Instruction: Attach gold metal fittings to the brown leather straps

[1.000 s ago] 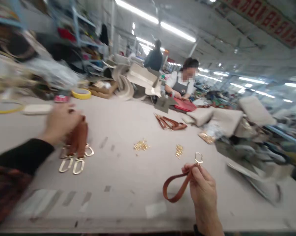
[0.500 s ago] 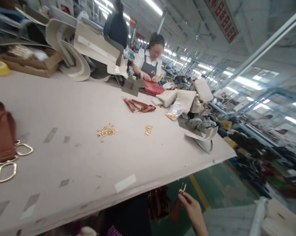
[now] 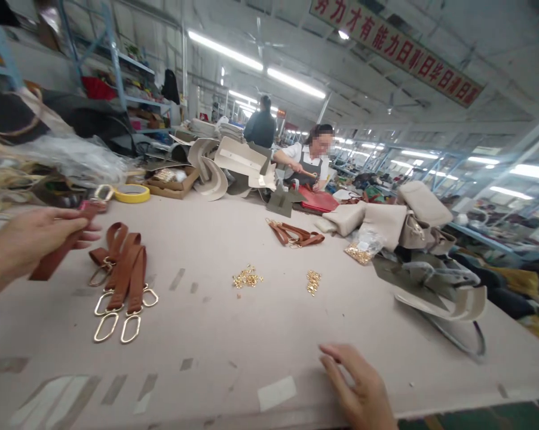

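Observation:
At the left, my left hand grips a brown leather strap with gold-coloured hardware at its upper end. Just to the right of that hand lies a pile of brown straps with gold oval rings toward me. My right hand hovers over the front edge of the table, fingers curved and apart, with nothing visible in it. Ahead of it are a small cluster of gold metal pieces and a larger scattered heap of gold pieces.
More brown straps lie farther back. A yellow tape roll and a cardboard box stand at the back left. Beige bags and curved panels fill the right side. Across the table, a co-worker handles a red item.
The view has swung left. My left hand has come into view with a strap. My right hand, which held a strap with gold hardware below the table edge, is now over the table without it.

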A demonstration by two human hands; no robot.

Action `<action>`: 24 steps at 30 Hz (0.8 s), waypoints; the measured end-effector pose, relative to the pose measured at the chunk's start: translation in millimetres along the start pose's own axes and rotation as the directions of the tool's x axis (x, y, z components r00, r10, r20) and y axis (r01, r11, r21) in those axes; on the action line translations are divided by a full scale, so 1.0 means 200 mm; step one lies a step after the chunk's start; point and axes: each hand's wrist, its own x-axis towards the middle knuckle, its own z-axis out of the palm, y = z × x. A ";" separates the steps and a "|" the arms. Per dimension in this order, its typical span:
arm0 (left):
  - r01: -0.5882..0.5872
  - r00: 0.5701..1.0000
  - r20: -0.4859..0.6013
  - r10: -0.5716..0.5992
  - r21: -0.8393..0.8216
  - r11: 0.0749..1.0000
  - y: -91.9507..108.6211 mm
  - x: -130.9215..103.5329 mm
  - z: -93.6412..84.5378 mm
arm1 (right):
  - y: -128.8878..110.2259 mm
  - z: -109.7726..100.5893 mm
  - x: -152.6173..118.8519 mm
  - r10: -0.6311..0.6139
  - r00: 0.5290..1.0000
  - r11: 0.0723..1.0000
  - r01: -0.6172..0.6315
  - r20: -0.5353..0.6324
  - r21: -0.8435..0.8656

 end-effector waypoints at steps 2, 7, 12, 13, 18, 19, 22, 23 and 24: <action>0.107 0.986 0.146 -0.086 -0.147 0.983 0.04 -0.05 0.10 | -0.15 0.20 0.17 -0.149 0.980 0.989 0.150 0.133 0.001; 0.202 0.882 0.469 0.044 -0.461 0.864 0.23 -0.28 0.48 | -0.37 0.58 0.49 -0.348 0.871 0.880 0.431 0.348 -0.201; 0.347 0.766 0.629 0.132 -0.577 0.740 0.32 -0.44 0.79 | -0.41 0.73 0.61 -0.389 0.780 0.743 0.580 0.490 -0.334; 0.369 0.754 0.642 0.143 -0.592 0.716 0.32 -0.45 0.84 | -0.41 0.74 0.61 -0.385 0.779 0.745 0.579 0.495 -0.332; 0.395 0.756 0.644 0.116 -0.590 0.704 0.25 -0.47 0.97 | -0.38 0.76 0.62 -0.357 0.804 0.824 0.511 0.476 -0.245; 0.399 0.754 0.647 0.110 -0.585 0.706 0.23 -0.46 0.98 | -0.37 0.75 0.63 -0.348 0.807 0.827 0.504 0.477 -0.248; 0.412 0.753 0.652 0.086 -0.569 0.712 0.20 -0.46 0.98 | -0.35 0.74 0.63 -0.311 0.821 0.834 0.477 0.479 -0.277; 0.411 0.756 0.650 0.082 -0.568 0.713 0.20 -0.46 0.97 | -0.34 0.73 0.63 -0.296 0.829 0.845 0.459 0.474 -0.276; 0.408 0.757 0.648 0.082 -0.568 0.715 0.20 -0.46 0.97 | -0.33 0.72 0.63 -0.283 0.837 0.862 0.436 0.468 -0.259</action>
